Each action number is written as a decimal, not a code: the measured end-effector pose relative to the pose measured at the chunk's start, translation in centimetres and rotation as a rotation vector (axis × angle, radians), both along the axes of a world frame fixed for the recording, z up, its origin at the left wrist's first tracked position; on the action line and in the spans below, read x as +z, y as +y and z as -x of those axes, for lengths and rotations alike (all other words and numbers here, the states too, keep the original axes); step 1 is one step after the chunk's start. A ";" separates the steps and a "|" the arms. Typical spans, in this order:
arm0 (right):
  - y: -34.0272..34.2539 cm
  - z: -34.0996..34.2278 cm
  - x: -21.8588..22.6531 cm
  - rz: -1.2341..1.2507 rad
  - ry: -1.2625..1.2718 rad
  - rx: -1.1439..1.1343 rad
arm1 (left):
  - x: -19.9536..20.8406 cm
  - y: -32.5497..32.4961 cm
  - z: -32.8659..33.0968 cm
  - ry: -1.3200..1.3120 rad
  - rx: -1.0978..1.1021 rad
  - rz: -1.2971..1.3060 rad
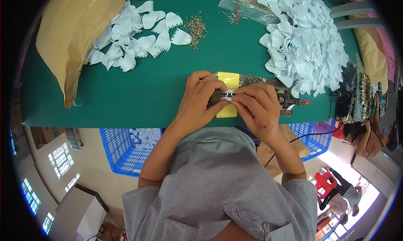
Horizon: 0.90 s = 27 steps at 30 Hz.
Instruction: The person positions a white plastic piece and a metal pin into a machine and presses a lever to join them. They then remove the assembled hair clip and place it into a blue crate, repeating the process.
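Observation:
Between the fingertips of both hands is a small white plastic hair claw clip [229, 92], with a dark part at its middle. My left hand [198, 97] pinches it from the left and my right hand [259, 109] from the right. Fingers hide much of the clip. It sits over a dark metal bench fixture [256, 80], which has a yellow strip [227, 111] wrapped across it. A red-tipped part [305, 101] sticks out at the fixture's right end.
Loose white toothed clip halves [121, 41] lie at the far left beside a tan sack [79, 27]. Small metal springs [196, 30] and thin pins [236, 15] lie mid-table. A larger clip-half heap [302, 44] fills the right. Blue baskets [121, 157] stand below the edge.

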State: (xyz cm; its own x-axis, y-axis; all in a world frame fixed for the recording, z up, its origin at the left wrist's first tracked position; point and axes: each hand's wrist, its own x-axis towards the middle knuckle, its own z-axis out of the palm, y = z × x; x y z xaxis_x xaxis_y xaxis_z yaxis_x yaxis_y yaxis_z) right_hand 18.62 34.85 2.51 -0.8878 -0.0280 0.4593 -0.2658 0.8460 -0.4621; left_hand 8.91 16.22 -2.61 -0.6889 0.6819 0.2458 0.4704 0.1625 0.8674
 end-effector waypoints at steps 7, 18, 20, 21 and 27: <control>2.1 1.8 2.2 0.413 -0.269 -0.064 | 0.3 0.1 0.3 0.087 -0.004 -0.008; 3.8 16.4 -3.1 0.191 -0.430 0.006 | 0.3 0.1 0.3 0.070 -0.016 -0.011; 3.1 17.3 -3.1 0.154 -0.414 -0.019 | 0.1 0.1 0.3 0.079 -0.009 -0.016; 3.0 17.5 -3.1 0.149 -0.407 -0.016 | -0.1 0.0 0.3 0.067 -0.023 -0.018; 3.9 17.2 -3.6 -0.040 -0.437 -0.061 | 0.1 0.1 0.4 0.076 -0.007 -0.039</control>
State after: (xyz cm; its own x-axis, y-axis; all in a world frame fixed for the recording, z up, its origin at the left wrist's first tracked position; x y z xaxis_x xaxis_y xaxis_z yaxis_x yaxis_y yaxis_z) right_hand 1.43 38.78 -1.06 -0.9990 0.0202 0.0396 -0.0017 0.8734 -0.4870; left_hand 8.54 16.29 -2.48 -0.6623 0.6757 0.3238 0.5365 0.1260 0.8344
